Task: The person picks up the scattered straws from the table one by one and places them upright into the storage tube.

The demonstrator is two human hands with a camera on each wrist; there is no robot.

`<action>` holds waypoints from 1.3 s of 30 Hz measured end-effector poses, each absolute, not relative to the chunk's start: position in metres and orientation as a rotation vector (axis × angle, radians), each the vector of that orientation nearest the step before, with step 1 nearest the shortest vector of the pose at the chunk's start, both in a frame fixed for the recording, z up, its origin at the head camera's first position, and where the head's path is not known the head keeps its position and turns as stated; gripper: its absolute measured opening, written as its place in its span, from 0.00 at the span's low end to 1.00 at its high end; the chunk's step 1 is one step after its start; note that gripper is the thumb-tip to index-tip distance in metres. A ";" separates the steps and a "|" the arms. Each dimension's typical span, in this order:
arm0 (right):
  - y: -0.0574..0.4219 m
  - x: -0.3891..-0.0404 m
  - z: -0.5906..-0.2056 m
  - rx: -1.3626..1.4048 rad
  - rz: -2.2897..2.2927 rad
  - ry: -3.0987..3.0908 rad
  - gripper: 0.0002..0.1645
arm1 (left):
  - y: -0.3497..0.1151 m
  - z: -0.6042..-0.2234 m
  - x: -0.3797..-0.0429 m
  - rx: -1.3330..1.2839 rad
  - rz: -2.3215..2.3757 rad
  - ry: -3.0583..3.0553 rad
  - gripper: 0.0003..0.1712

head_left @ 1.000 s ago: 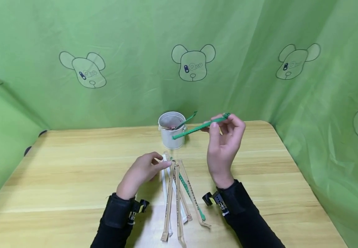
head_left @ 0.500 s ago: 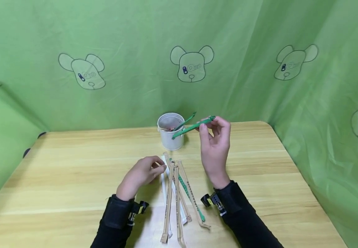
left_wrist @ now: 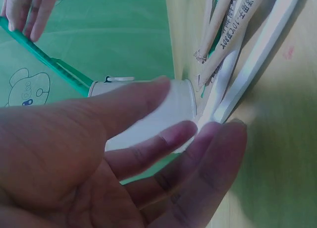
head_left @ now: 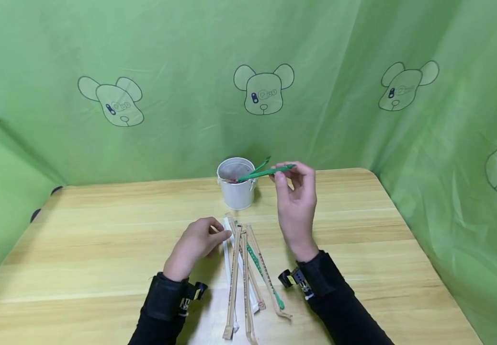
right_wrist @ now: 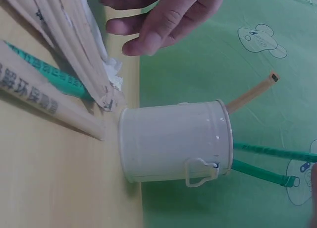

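Observation:
My right hand (head_left: 298, 206) pinches a green paper-wrapped straw (head_left: 265, 173) near its upper end. The straw slants down to the left, its lower end inside the mouth of a small white bucket (head_left: 237, 195). Another green wrapped straw (right_wrist: 262, 172) leans out of the bucket, and a brown one (right_wrist: 251, 93) shows in the right wrist view. My left hand (head_left: 197, 244) hovers by the top ends of a loose pile of wrapped straws (head_left: 245, 282), thumb and fingers apart in the left wrist view. A white straw (left_wrist: 262, 54) lies just beyond its fingertips; contact cannot be told.
The pile holds several brown, white and green straws, fanned toward the front of the wooden table (head_left: 115, 249). A green curtain (head_left: 179, 124) with bear drawings hangs right behind the bucket and along both sides.
My right hand has moved left toward the bucket, and the green straw's lower end has gone from in front of the bucket into its mouth. The left hand has barely shifted.

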State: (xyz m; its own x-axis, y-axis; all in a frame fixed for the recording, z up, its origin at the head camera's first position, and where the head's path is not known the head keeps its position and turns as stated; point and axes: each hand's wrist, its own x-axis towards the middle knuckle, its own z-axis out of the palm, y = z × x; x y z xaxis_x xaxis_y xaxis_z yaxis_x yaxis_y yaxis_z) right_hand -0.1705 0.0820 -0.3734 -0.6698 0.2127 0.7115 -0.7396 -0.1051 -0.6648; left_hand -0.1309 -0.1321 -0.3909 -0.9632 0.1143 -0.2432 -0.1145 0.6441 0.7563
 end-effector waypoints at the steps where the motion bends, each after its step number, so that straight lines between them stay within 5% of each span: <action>1: 0.082 -0.171 -0.374 0.594 1.842 -1.545 0.17 | -0.131 -0.391 -0.130 -0.021 1.215 2.596 0.12; 14: 0.087 -0.174 -0.379 0.303 1.827 -2.370 0.35 | -0.116 -0.401 -0.125 -0.082 1.136 2.657 0.17; 27: 0.088 -0.172 -0.379 0.285 1.719 -2.570 0.37 | -0.112 -0.402 -0.125 -0.082 1.055 2.707 0.07; 33: 0.089 -0.172 -0.382 0.261 1.715 -2.659 0.38 | -0.113 -0.401 -0.127 -0.067 1.062 2.662 0.27; 39: 0.088 -0.172 -0.387 0.275 1.712 -2.735 0.40 | -0.114 -0.398 -0.125 -0.062 1.076 2.641 0.24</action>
State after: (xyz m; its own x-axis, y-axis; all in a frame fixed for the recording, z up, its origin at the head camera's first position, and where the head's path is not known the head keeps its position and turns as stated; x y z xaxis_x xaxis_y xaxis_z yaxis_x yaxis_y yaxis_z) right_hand -0.1720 0.0879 -0.3874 -0.9809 -0.1944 0.0075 -0.0917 0.4280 -0.8991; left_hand -0.1253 -0.1141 -0.3978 -0.9575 0.0683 -0.2804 -0.1472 0.7203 0.6779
